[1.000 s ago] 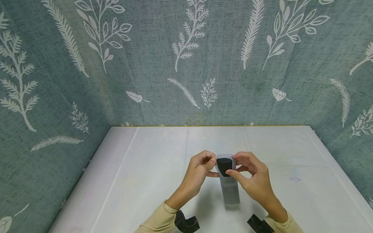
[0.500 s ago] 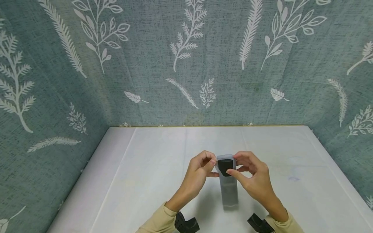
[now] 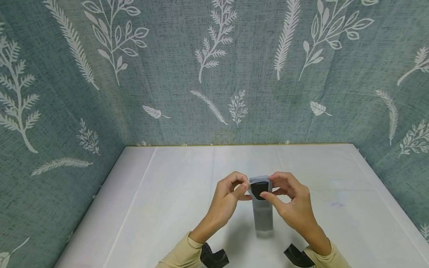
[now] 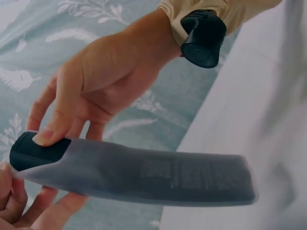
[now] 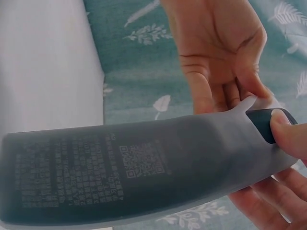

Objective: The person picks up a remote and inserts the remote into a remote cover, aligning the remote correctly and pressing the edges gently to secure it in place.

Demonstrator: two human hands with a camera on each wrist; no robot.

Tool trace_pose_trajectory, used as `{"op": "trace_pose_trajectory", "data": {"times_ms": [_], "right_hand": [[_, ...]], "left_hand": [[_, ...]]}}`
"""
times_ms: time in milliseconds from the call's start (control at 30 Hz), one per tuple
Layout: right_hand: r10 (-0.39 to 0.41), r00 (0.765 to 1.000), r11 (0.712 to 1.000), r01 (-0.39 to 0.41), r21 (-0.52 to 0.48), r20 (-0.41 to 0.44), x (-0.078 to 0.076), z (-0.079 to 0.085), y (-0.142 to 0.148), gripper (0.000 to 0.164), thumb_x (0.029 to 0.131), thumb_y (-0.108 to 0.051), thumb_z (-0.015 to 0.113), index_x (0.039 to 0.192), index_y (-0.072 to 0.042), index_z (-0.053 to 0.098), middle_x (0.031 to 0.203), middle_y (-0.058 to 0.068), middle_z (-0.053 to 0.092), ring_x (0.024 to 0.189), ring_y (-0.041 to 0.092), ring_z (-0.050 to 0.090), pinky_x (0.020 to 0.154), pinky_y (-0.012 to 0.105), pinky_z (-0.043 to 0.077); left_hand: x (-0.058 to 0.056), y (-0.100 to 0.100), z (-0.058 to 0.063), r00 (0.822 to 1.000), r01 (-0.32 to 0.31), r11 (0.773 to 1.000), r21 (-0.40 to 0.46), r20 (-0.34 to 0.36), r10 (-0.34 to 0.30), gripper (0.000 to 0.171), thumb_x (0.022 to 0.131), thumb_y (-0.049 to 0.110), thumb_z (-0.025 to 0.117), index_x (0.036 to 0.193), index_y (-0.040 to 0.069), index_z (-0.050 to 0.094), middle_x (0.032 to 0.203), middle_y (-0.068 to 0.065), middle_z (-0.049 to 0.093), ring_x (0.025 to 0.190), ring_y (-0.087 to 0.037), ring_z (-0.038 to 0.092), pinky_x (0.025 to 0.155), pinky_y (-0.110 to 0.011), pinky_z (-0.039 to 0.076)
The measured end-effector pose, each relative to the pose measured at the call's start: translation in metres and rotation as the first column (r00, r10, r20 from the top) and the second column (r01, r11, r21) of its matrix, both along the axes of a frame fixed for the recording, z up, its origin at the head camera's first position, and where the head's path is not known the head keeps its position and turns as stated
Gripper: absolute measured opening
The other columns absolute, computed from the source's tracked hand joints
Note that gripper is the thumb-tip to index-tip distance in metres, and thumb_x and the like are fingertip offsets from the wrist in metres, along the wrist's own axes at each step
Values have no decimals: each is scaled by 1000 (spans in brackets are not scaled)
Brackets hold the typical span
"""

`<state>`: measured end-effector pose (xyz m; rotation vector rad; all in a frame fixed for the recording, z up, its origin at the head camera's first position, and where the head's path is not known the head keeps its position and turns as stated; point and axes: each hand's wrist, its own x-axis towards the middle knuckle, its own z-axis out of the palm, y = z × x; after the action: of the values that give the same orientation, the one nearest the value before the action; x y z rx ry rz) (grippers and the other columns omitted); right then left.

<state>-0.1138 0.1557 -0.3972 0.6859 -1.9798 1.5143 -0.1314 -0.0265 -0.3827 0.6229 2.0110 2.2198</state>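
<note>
A long, dark, slightly curved device [image 5: 261, 122] sits inside a frosted translucent sleeve [image 3: 263, 217]. Its bare dark end shows through an opening near the top, and the sleeve covers the rest. Print and a QR code show through the sleeve in the right wrist view. My right hand [image 3: 295, 204] grips this end from the right, its thumb on the bare dark surface and its fingers behind. My left hand [image 3: 228, 199] pinches the sleeve's edge at the left of the opening; there the right wrist view shows the edge pulled out into a point.
Below the hands spreads a white tabletop [image 3: 167, 201], meeting green leaf-patterned cloth walls [image 3: 174, 74] at the back and sides. Black camera mounts [image 3: 214, 257] are strapped at both wrists over beige sleeves.
The device and both hands have risen slightly in the head view, and its lower end appears a little higher. Both hands keep the same hold.
</note>
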Motion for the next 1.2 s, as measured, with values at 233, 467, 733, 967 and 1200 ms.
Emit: {"op": "trace_pose_trajectory", "data": {"times_ms": [233,467,733,967,1200], "right_hand": [[-27,1000,1000,27,-1,8,2,1,0,47,64,19,77,105,6,58,88,13,67,78,10,66,63,22,56],[-75,997,997,75,6,-35,3,2,-4,46,63,18,78,102,6,58,85,10,66,74,9,65,63,20,56],[-57,984,998,50,-46,-169,0,-5,-6,47,59,24,76,101,11,58,91,17,62,78,10,66,64,18,55],[-76,983,996,67,-62,-165,1,-4,-5,45,58,24,76,97,9,59,96,19,62,81,8,67,64,18,55],[-72,989,996,64,-68,-131,3,1,-4,49,57,26,76,99,9,57,99,16,62,84,9,68,64,21,56]], "left_hand": [[2,0,1,999,6,1000,-4,-39,-6,9,95,3,54,92,-5,56,95,-14,52,92,-19,61,76,-37,57],[4,-1,-1,997,-7,1000,23,-77,8,5,93,-2,55,90,-5,59,94,-15,53,94,-19,61,77,-37,57],[6,3,-6,994,-53,995,82,-96,61,3,88,-1,63,89,-3,66,92,-18,58,91,-22,64,74,-39,58],[7,6,-7,988,-102,994,41,-110,106,5,86,5,68,88,1,71,89,-12,65,88,-21,63,76,-33,57],[8,7,-8,986,-126,992,0,-112,126,7,87,9,69,89,3,72,90,-8,67,89,-17,64,79,-32,56]]}}
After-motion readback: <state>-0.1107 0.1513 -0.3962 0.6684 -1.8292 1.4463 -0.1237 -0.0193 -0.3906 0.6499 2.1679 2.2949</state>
